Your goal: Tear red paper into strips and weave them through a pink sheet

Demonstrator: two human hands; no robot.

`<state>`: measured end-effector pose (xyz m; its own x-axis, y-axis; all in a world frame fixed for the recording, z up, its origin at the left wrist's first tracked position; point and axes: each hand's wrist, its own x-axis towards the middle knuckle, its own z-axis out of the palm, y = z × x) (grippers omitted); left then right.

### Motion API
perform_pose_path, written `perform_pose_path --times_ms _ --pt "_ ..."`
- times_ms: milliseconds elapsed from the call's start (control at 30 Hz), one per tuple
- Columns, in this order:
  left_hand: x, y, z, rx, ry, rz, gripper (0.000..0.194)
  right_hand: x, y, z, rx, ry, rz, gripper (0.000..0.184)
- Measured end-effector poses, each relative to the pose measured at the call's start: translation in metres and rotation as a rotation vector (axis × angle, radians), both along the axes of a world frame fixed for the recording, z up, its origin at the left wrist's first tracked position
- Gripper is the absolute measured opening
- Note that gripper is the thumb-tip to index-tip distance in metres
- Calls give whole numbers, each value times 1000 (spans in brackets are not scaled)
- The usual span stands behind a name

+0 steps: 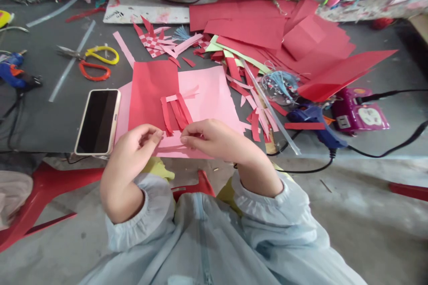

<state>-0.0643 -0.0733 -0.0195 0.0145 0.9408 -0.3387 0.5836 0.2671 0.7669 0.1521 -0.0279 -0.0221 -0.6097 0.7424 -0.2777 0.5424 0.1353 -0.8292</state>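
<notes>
Pink paper sheets lie at the table's front edge, with a red paper sheet over their left part. On these sheets rest several red paper strips, joined near the top by a pink crosspiece. My left hand has thumb and forefinger pinched together at the lower left of the red strips. Opposite it, my right hand is closed in a similar pinch at their lower right. A pale pink paper strip seems to run between the two sets of fingertips.
A phone lies left of the sheets, with scissors beyond it. Red paper is piled at the back, near a woven red-and-pink piece. To the right are a blue glue gun, its cable and a purple box.
</notes>
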Motion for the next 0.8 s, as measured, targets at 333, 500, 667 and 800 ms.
perform_pose_path --times_ms 333,500,667,800 --pt "-2 0 -3 4 -28 12 43 24 9 5 -46 -78 -1 25" --pt "-2 -1 -2 26 -31 5 41 20 9 4 -54 -73 -61 28" --pt "-1 -1 -3 55 -33 12 39 6 8 4 0 -144 -86 27" --pt "0 -2 -5 70 -39 54 40 -3 7 4 48 -181 -134 24"
